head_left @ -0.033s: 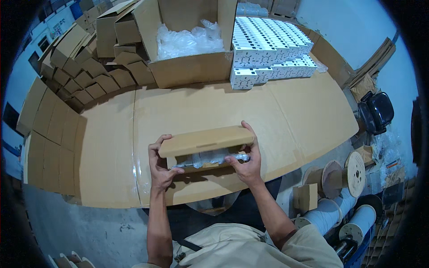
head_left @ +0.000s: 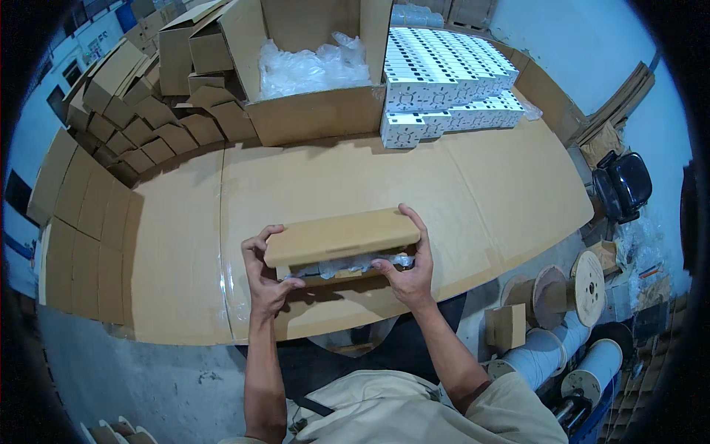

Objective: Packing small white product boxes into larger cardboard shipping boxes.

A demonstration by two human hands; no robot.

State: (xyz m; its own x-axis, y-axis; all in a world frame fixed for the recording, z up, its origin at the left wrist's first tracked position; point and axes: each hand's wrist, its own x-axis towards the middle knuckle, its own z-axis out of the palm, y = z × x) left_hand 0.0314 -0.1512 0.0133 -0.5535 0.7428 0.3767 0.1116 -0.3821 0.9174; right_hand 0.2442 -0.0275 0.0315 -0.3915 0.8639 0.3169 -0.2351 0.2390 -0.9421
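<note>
Between my two hands is a small brown cardboard box (head_left: 342,235), its lid tilted over a gap along the near side. Inside the gap shows clear plastic wrap (head_left: 346,265); what it covers is mostly hidden. My left hand (head_left: 268,275) grips the left end, fingers up on the lid corner and thumb at the lower front edge. The right end is held by my right hand (head_left: 411,272), fingers along the lid's side and thumb pressing by the wrapped contents. The box is over the near middle of the cardboard-covered table (head_left: 347,177).
Behind stands a large open carton (head_left: 322,118) with crumpled plastic (head_left: 314,70). To its right are stacked white blocks (head_left: 451,74). Brown boxes (head_left: 170,137) pile up at far left, more boxes (head_left: 85,237) at the left edge. Cable spools (head_left: 589,288) stand on the floor at right.
The lid's near edge has come down a little, so the gap is narrower and less of the plastic shows. Both hands keep their hold with slight finger shifts.
</note>
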